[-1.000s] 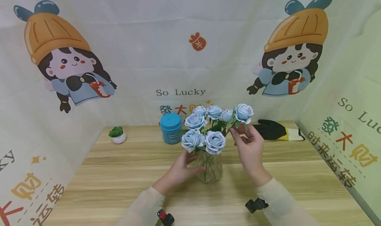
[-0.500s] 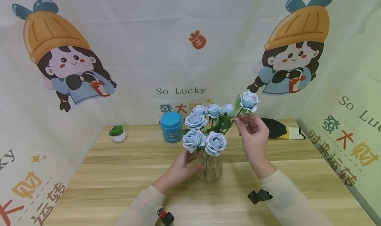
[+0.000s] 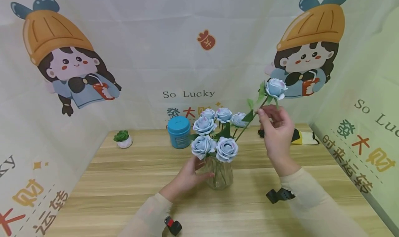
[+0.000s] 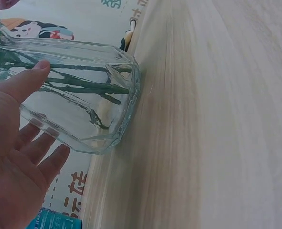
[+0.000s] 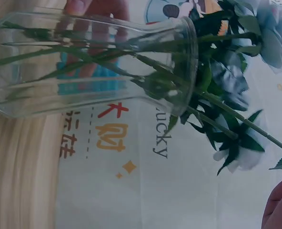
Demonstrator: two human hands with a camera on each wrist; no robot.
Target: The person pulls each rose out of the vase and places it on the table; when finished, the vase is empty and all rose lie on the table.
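My left hand [image 3: 185, 180] holds the side of a clear glass vase [image 3: 225, 181] that stands upright on the table. In the left wrist view the thumb lies along the near face of the vase [image 4: 74, 129], with the fingers round its other side. Several pale blue roses [image 3: 204, 125] stand in the vase, their green stems crossing inside the glass. My right hand [image 3: 278, 140] pinches the stem of one blue rose [image 3: 276, 88] just below its bloom, raised to the upper right. That stem slants down into the bunch; in the right wrist view its lower end [image 5: 248, 123] passes into the vase mouth.
A blue lidded tub [image 3: 179, 133] stands just behind and left of the vase. Farther left sits a small potted succulent [image 3: 124, 140]. A black and yellow glove [image 3: 297, 136] lies behind my right hand, partly hidden. Printed cloth [image 3: 140, 56] hangs behind the wooden table [image 3: 124, 181].
My right hand has risen and moved right, drawing one rose up and away from the others. The left hand stays on the vase.
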